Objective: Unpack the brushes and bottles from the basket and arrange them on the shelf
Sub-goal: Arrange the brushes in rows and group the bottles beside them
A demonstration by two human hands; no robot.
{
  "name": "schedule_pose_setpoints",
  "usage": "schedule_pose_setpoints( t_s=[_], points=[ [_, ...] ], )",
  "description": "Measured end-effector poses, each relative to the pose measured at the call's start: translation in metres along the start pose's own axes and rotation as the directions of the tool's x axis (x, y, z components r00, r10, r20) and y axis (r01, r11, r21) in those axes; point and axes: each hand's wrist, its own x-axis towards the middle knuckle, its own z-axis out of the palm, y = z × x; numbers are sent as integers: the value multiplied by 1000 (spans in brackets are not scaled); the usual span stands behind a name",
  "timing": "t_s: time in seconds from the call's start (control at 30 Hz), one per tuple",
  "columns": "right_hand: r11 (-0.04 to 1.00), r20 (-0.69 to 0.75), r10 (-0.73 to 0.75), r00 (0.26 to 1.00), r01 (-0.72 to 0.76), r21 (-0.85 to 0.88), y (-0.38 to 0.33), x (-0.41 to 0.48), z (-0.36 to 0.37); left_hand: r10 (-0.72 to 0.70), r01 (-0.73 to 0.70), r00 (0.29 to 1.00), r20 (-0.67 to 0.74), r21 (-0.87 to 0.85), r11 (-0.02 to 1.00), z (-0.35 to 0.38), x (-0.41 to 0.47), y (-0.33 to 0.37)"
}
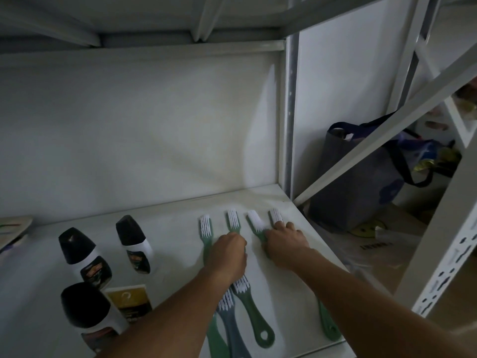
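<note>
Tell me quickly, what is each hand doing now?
Left hand: closed on the handle of a green brush lying on the shelf.
Right hand: resting on two green brushes; grip cannot be told.

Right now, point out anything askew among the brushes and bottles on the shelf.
In the back row, the third brush slants against its straighter neighbours, under the right hand. The left hand rests on the second brush. The front grey brush overlaps a green one. The bottles stand upright.
</note>
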Motion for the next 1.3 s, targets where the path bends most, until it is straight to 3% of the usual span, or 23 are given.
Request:
schedule_pose_setpoints(
  t_s=[0.43,0.7,1.0,1.17,1.3],
  points=[
    [995,-74,100,992,-99,25,-15,10,8,-142,150,988,-65,128,980,-2,-2,17],
    [988,-53,119,992,-113,102,13,9,-6,-96,102,994,-48,149,984,-3,-6,21],
    [986,-107,88,990,-71,154,18,19,-2,-144,149,988,-51,113,982,-2,-12,26],
    [983,-231,56,971,-14,181,-4,14,2,-142,149,987,-78,90,985,-1,-14,24],
    [978,-183,45,982,-6,207,-26,7,11,-160,167,983,-86,90,982,-3,-15,25]
  ],
)
